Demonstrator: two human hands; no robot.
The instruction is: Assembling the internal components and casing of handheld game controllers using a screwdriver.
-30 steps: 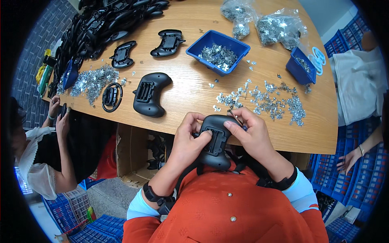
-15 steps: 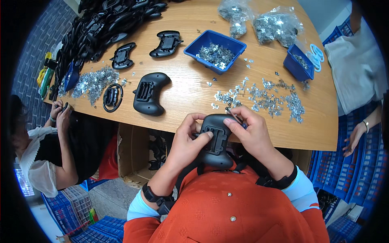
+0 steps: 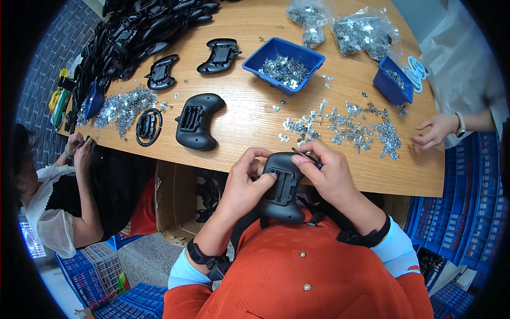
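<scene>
A black game controller (image 3: 282, 204) is held over the table's front edge, its open battery compartment facing up. My left hand (image 3: 245, 183) is closed around its left side, with the thumb pressed at the compartment. At the controller's upper right, my right hand (image 3: 328, 169) is closed, thumb and forefinger pinching a thin dark piece (image 3: 300, 153) whose kind I cannot make out. Another controller (image 3: 200, 122) lies on the table to the left, compartment up. Small silver metal contact plates (image 3: 350, 127) are strewn on the wood beyond my right hand.
A blue bin (image 3: 281, 45) of metal pieces stands ahead, a smaller blue bin (image 3: 392, 87) at right, clear bags (image 3: 366, 34) behind. Black shells (image 3: 127, 37) are heaped far left. A co-worker's hand (image 3: 438, 130) reaches over the right edge; another person (image 3: 79, 175) works at left.
The co-worker's hand at right has moved up and inward over the table's edge. My hands and the controller stay nearly in place.
</scene>
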